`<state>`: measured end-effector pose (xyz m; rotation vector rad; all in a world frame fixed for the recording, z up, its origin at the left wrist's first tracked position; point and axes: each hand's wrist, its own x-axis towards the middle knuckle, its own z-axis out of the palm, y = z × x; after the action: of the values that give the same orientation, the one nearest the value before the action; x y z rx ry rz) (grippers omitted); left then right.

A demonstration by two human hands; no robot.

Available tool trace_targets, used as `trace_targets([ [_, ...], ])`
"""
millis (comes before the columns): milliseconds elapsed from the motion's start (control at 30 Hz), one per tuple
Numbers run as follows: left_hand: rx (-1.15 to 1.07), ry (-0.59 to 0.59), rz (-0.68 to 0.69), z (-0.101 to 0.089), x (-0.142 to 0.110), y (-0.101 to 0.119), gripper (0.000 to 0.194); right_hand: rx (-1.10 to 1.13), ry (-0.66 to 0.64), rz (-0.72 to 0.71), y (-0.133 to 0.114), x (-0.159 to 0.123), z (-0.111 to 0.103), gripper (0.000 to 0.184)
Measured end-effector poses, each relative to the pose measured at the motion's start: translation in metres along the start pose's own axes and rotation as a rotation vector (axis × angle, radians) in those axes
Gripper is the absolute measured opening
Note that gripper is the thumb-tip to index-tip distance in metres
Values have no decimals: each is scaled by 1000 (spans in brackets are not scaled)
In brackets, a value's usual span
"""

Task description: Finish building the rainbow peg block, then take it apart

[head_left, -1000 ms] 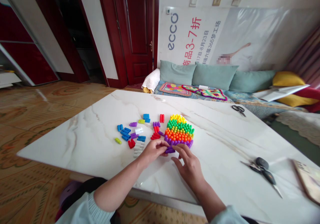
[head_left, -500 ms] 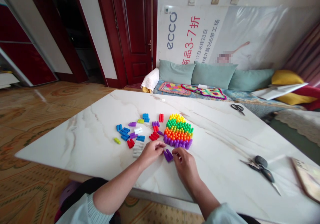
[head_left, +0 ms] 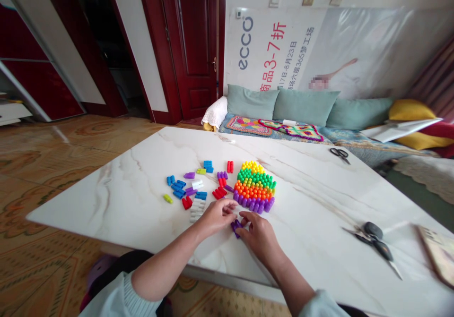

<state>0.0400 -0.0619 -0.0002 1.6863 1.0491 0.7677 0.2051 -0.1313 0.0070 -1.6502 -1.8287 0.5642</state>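
A rainbow block of interlocked plastic peg pieces (head_left: 254, 188) lies on the white marble table (head_left: 305, 203), in rows of yellow, green, orange and purple. Small loose pieces (head_left: 179, 188) in blue, red, purple, lime and white lie scattered to its left. My left hand (head_left: 217, 216) sits with bunched fingers just below the block's lower left edge, holding nothing I can see. My right hand (head_left: 258, 236) presses its fingertips on purple peg pieces (head_left: 236, 228), partly hiding them. These pieces lie just below the block.
One pair of black-handled scissors (head_left: 340, 154) lies near the far table edge, and a larger pair of scissors (head_left: 374, 246) lies at the right. A flat patterned board (head_left: 439, 255) sits at the right edge. Beyond the table stands a sofa (head_left: 301, 114).
The purple pieces have shifted slightly left and down, now under my right fingertips. My right hand has closed over them, and my left fingers have moved nearer the block.
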Motion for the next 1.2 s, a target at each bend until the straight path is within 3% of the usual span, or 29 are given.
trace_targets([
  [167,112,-184,96,-1,-6,10,54,114,-30,85,-4,-1,-3,27],
  [300,300,-117,181,3,-10,16,67,129,3,86,-2,-2,-3,23],
  [533,483,-93,288,15,-17,19,45,99,-37,113,-2,0,-8,22],
  [833,402,-31,292,17,-12,13,33,33,-18,142,3,-1,-5,29],
  [1000,410,6,352,12,-6,4,26,-8,25,75,4,-4,3,33],
  [1200,446,63,424,1,10,-8,36,-65,49,-1,2,-9,4,28],
])
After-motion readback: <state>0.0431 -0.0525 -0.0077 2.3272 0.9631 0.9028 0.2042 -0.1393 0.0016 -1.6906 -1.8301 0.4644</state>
